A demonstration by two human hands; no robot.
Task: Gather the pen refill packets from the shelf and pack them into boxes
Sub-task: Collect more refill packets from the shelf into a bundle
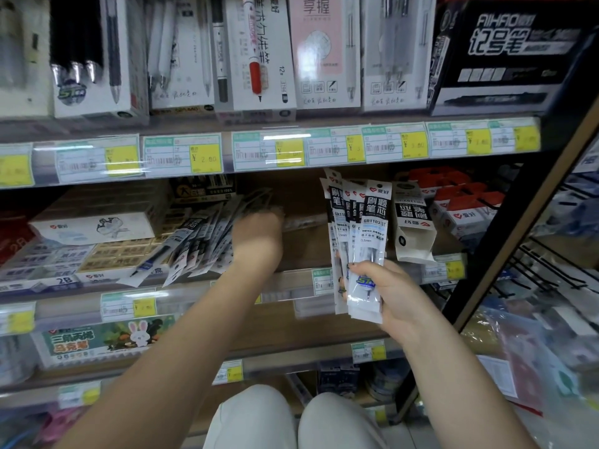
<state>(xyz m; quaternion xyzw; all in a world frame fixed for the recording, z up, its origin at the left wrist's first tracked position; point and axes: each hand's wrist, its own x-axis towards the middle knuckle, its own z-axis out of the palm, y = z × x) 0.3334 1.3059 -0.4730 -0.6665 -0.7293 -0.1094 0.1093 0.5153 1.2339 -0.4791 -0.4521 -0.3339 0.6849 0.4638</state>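
Note:
My right hand point(385, 293) grips a fanned bunch of pen refill packets point(356, 228), white with black labels, held upright in front of the middle shelf. My left hand point(257, 236) reaches into the same shelf and closes around another spread of refill packets point(194, 244) that slant down to the left; the fingers are blurred and partly hidden behind them. One refill packet point(413, 222) stands upside down on the shelf just right of the held bunch. A brown cardboard box point(304, 241) sits at the back of the shelf between my hands.
Pen boxes point(256, 53) line the upper shelf above a price-tag rail point(269, 150). Eraser and pencil boxes point(90, 241) fill the left of the middle shelf, red-topped packs point(463, 209) the right. A black shelf post point(505, 228) stands at right. My knees point(291, 419) are below.

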